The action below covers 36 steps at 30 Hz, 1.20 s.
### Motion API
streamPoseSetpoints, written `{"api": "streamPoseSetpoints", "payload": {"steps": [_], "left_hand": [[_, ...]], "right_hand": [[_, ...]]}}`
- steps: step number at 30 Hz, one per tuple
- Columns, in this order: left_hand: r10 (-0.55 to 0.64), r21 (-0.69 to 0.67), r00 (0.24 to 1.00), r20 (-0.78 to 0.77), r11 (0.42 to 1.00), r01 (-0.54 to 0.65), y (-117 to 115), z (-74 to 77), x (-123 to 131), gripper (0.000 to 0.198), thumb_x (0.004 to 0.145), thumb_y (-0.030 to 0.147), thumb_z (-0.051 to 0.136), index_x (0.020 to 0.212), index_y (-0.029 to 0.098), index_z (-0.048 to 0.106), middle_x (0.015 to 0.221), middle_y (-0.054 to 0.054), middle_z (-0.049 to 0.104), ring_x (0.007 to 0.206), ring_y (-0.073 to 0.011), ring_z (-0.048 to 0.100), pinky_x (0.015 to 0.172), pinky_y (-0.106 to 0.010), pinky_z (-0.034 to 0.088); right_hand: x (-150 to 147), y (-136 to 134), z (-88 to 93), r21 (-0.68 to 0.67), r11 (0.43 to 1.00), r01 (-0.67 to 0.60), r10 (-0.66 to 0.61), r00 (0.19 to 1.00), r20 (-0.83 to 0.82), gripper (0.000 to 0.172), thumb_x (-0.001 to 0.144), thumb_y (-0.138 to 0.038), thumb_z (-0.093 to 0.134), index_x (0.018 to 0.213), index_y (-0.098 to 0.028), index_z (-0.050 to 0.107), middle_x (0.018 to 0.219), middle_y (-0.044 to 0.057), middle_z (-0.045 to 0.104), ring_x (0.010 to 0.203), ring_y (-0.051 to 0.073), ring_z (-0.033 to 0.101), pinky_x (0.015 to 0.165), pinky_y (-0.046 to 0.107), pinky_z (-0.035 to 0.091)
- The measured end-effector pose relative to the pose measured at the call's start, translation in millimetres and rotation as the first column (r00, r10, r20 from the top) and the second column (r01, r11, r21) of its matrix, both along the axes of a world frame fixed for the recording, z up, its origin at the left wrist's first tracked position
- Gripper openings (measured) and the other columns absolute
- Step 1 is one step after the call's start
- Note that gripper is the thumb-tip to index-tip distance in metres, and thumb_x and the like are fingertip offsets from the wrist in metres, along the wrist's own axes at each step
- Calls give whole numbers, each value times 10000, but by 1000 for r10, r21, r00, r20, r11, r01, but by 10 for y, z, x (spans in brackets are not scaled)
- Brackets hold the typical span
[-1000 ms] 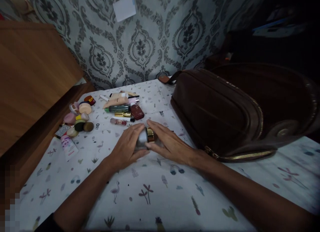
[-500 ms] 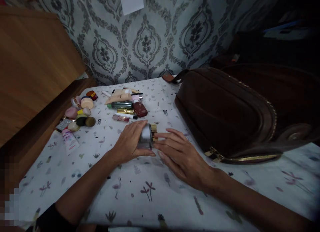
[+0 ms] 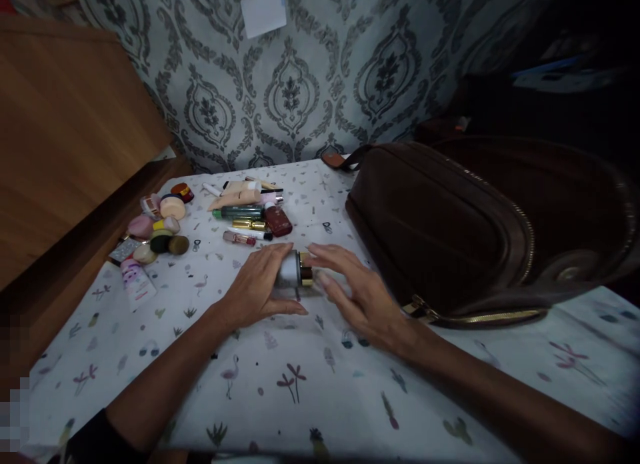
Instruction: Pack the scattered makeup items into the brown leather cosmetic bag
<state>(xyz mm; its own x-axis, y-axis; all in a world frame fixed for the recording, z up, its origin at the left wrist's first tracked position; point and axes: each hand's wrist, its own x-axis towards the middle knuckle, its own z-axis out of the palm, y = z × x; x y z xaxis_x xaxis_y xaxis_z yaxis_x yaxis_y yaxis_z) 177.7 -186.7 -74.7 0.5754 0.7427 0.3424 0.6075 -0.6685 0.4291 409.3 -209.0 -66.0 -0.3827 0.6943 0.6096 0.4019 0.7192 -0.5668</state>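
Note:
A small silver-grey bottle with a gold cap (image 3: 305,269) lies on its side, cap to the right, over the patterned cloth. My left hand (image 3: 257,281) is cupped around the bottle's body (image 3: 289,271), its fingers over the top and its thumb stretched out below. The base is hidden in that palm. By the cap, my right hand (image 3: 357,294) has its fingers apart and slightly bent, with the fingertips beside or lightly touching the gold rim. Nothing shows inside the right hand.
A large dark brown zipped bag (image 3: 440,231) stands at right. Beyond my hands lie cosmetics, including a green tube (image 3: 240,213), a dark red bottle (image 3: 277,219) and a gold tube (image 3: 249,225). Further left are compacts and a pink-white tube (image 3: 137,282). A wooden panel (image 3: 75,131) borders the left.
My right hand's fingers have spread and shifted up around the cap, with the thumb drawn nearer to it. My left hand and the bottle stay nearly still. The view has shifted slightly.

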Motion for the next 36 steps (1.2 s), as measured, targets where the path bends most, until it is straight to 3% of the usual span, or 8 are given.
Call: {"api": "streamPoseSetpoints", "payload": {"steps": [3, 6, 11, 15, 21, 25, 29, 36], "left_hand": [[4, 2, 1000, -9, 1000, -4, -2, 5, 1, 1019, 746, 821, 579, 1510, 197, 324, 1469, -224, 481, 1335, -411, 489, 1088, -582, 408], [0, 1, 1000, -12, 1000, 0, -2, 12, 8, 1015, 756, 822, 563, 1509, 188, 319, 1471, -227, 481, 1341, -408, 485, 1091, -580, 409], [-7, -12, 1000, -14, 1000, 7, -7, 15, 10, 1026, 747, 798, 604, 1522, 201, 296, 1482, -223, 468, 1362, -409, 468, 1105, -577, 403], [-27, 6, 1000, -8, 1000, 27, -13, 0, 3, 986, 787, 780, 582, 1532, 216, 266, 1477, -217, 464, 1359, -406, 473, 1097, -599, 409], [-38, -15, 999, 0, 999, 38, -32, -2, 0, 927, 832, 724, 593, 1538, 226, 256, 1496, -209, 440, 1372, -402, 449, 1095, -595, 415], [-53, -13, 999, -8, 998, 53, -41, 18, 2, 903, 841, 699, 607, 1526, 220, 264, 1477, -209, 455, 1353, -395, 471, 1080, -577, 435], [-59, 1, 998, -12, 998, 59, -50, 22, 8, 882, 852, 668, 621, 1523, 229, 255, 1467, -201, 465, 1350, -384, 475, 1086, -564, 433], [-44, 4, 999, 15, 999, 44, -48, -28, 0, 921, 830, 701, 622, 1528, 218, 265, 1470, -198, 467, 1343, -377, 475, 1092, -554, 427]], "right_hand": [[34, -43, -16, -118, 992, 42, -61, 985, -162, 283, 1037, -317, 419, 1246, -224, 586, 913, 60, 708, 845, 212, 698, 846, 405, 571], [56, -51, -40, -217, 974, 60, -109, 969, -222, 277, 1035, -366, 432, 1195, -210, 596, 770, 19, 659, 701, 180, 665, 703, 334, 569], [52, 25, -98, -178, 979, 98, -114, 990, -85, 284, 992, -355, 507, 1235, -223, 574, 1135, 102, 682, 1067, 248, 665, 907, 410, 564], [45, 95, -154, -150, 989, 0, 16, 994, 104, 618, 915, -348, 611, 1470, -224, 369, 1449, 157, 512, 1344, 309, 505, 1095, 527, 452], [12, 139, -184, -247, 968, -36, 68, 990, 121, 615, 948, -354, 563, 1490, -222, 304, 1429, 162, 526, 1310, 293, 539, 1075, 521, 471], [-54, 157, -158, -325, 944, 61, -21, 992, 126, 596, 985, -508, 477, 1468, -185, 342, 1195, 152, 662, 1132, 306, 639, 977, 522, 519], [-73, 180, -158, -260, 955, 144, -96, 977, 189, 523, 1021, -516, 357, 1420, -186, 432, 1234, 167, 640, 1178, 323, 600, 1005, 539, 490], [74, 193, -219, -104, 994, -22, 36, 991, 131, 619, 922, -480, 611, 1442, -217, 403, 1382, 161, 529, 1299, 321, 511, 1067, 530, 465]]}}
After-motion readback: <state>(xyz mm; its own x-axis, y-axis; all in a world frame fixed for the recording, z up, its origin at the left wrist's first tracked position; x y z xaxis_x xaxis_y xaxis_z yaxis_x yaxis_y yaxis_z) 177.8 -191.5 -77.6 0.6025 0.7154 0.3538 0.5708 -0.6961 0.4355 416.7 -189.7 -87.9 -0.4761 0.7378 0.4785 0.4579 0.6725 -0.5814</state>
